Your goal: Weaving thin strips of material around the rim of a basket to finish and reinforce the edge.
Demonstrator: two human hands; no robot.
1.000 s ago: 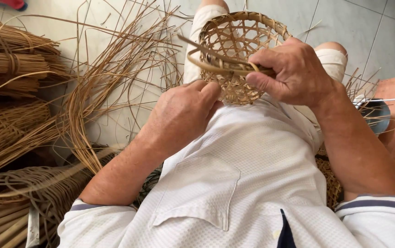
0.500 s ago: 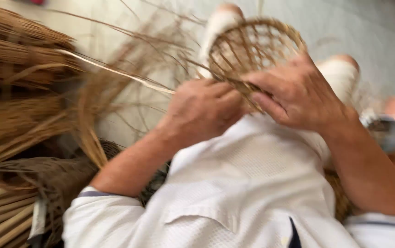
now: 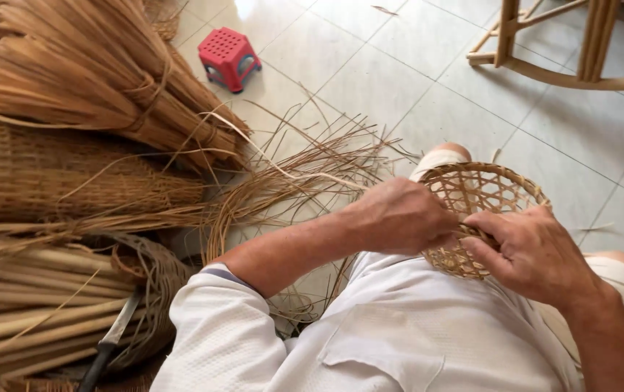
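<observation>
Both hands are on the basket [image 3: 480, 196], a small round open-weave piece held over the person's lap, its rim tilted up toward the camera. The left hand [image 3: 399, 216] has its grip closed at the near-left rim, fingers curled tight around a strip [image 3: 283, 165] that runs up and left, away from the basket. The right hand [image 3: 533, 252] clamps the near-right rim, thumb on top and fingers wrapped over the edge; the two hands nearly touch at the basket's lower side. Loose reeds [image 3: 305, 181] fan out across the tiled floor [image 3: 399, 80] just left of the left hand. Further left, big tied bundles [image 3: 87, 94] of cane are stacked, one over another. A knife [image 3: 108, 341] with a dark handle lies on the lower bundles, near the left elbow. A red stool [image 3: 229, 58] stands well apart on the floor, up top. A wooden chair frame [image 3: 544, 43] shows at the upper right.
</observation>
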